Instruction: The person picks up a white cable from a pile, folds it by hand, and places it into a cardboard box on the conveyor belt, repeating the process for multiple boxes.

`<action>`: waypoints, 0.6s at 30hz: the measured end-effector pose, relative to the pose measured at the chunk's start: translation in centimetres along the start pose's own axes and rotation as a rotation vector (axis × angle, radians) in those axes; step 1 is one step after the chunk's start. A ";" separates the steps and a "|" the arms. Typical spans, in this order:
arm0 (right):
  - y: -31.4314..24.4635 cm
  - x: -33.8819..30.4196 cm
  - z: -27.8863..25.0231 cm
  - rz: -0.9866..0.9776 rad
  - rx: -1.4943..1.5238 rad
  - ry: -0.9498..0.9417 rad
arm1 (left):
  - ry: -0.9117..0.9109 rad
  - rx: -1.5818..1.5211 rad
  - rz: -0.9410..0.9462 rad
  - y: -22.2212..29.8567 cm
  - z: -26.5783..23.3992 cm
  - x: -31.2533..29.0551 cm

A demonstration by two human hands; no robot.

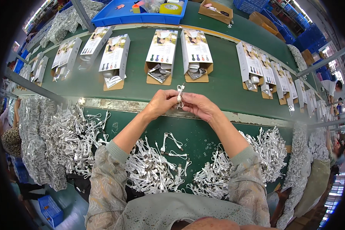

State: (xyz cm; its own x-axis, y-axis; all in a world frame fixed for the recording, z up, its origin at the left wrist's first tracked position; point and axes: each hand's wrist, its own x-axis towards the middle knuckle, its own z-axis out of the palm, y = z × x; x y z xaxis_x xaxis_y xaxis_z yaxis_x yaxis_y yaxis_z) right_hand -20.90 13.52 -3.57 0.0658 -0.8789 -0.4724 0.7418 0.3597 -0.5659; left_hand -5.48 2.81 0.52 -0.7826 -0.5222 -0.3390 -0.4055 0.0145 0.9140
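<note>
"Green belt (136, 74) crosses the workplace, and white boxes (161, 48) lie on it, their unclosed ends toward the person. What is nearer, in this head view?"

"Nearer is a green table (201, 130), which carries several heaps of white cables (149, 170)."

"And the piece in work, where is it?"

"It is one small white cable bundle (179, 99), held up between the left hand (161, 103) and the right hand (199, 106), over the worn near edge of the belt."

"How do the fingers stand?"

"They are narrow: on both sides they pinch the bundle near its middle (which finger presses more, I cannot tell, it is too small)."

"How will such a bundle handle?"

"I judge it very light. The loops should be soft and a little springy, the plug ends stiff. Its smooth coating may slip somewhat. I think it is not really fragile, but a sharp bend beside a plug could harm it."

"Then where should one take hold?"

"At the gathered middle, I would say. By a single loop, it could perhaps come loose."
</note>
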 end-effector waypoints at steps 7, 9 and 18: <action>-1.4 -1.5 -1.7 -0.261 -0.378 0.489 | 0.380 0.093 0.098 -1.7 -1.0 2.4; -3.3 -1.8 -4.3 -0.463 -0.731 0.734 | 0.540 0.427 0.184 -1.0 -0.8 3.9; -6.8 3.1 -10.5 -0.759 -1.537 1.253 | 0.572 0.532 0.307 -1.5 3.1 9.1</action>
State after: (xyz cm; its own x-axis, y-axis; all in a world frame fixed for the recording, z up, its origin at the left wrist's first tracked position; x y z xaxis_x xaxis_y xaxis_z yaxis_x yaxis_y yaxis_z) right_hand -32.79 11.67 -8.26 -0.7630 -0.5509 0.3383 -0.6439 0.6012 -0.4733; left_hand -13.50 0.72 -4.64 -0.5923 -0.7794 0.2042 -0.4947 0.5518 0.6714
